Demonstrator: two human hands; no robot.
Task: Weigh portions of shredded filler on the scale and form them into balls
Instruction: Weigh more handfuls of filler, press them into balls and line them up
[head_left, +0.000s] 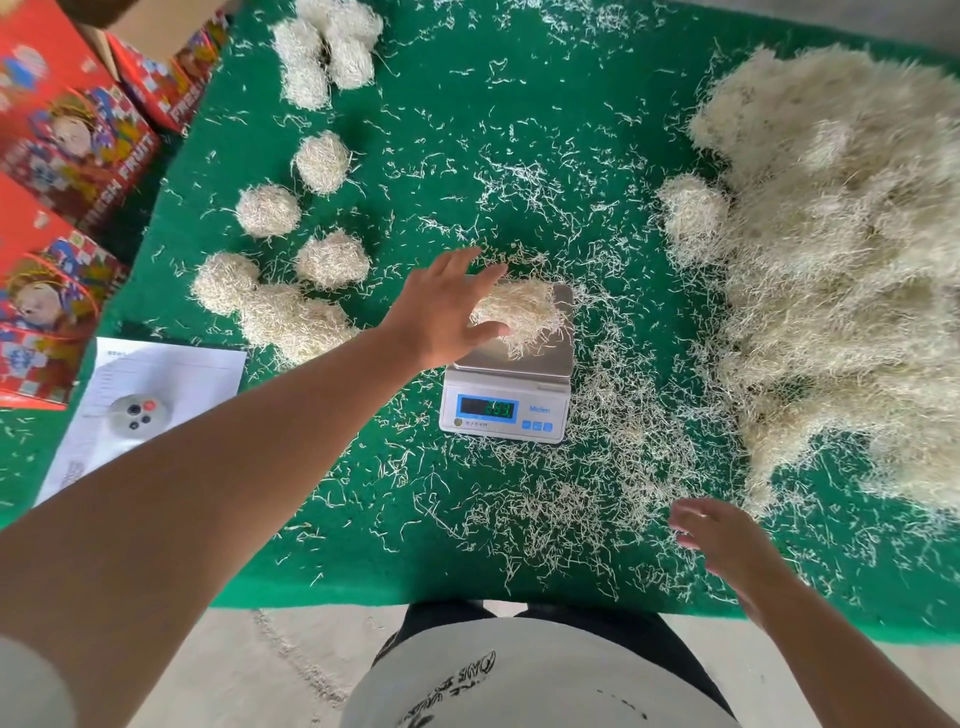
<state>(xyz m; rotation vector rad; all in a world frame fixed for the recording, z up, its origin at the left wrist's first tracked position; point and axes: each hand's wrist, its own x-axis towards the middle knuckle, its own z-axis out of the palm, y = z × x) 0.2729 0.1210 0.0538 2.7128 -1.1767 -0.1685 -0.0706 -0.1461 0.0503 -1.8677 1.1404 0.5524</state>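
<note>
A: Shredded filler portion — where does it sit?

B: On the steel platform of the scale, just right of the frame's centre. The left hand reaches over it from the left; its fingers are spread and nearly straight, the thumb lying against the near side of the clump. They look released rather than clenched, touching the filler without closing round it.

A: And the other hand?

B: The right hand hovers above the table at lower right, blurred, its fingers loose and holding nothing.

A: What does the scale read?

B: The display is lit, but its digits are too smeared to read.

A: Where is the rest of the filler?

B: A big loose heap fills the right side of the frame, with a small clump at its left edge. Finished balls lie in the left half, and another cluster of balls sits at the top. Stray strands are scattered all over the green table.

A: Anything else?

B: Red printed boxes stand along the left edge, and a sheet of paper lies at lower left with a small round device on it.
</note>
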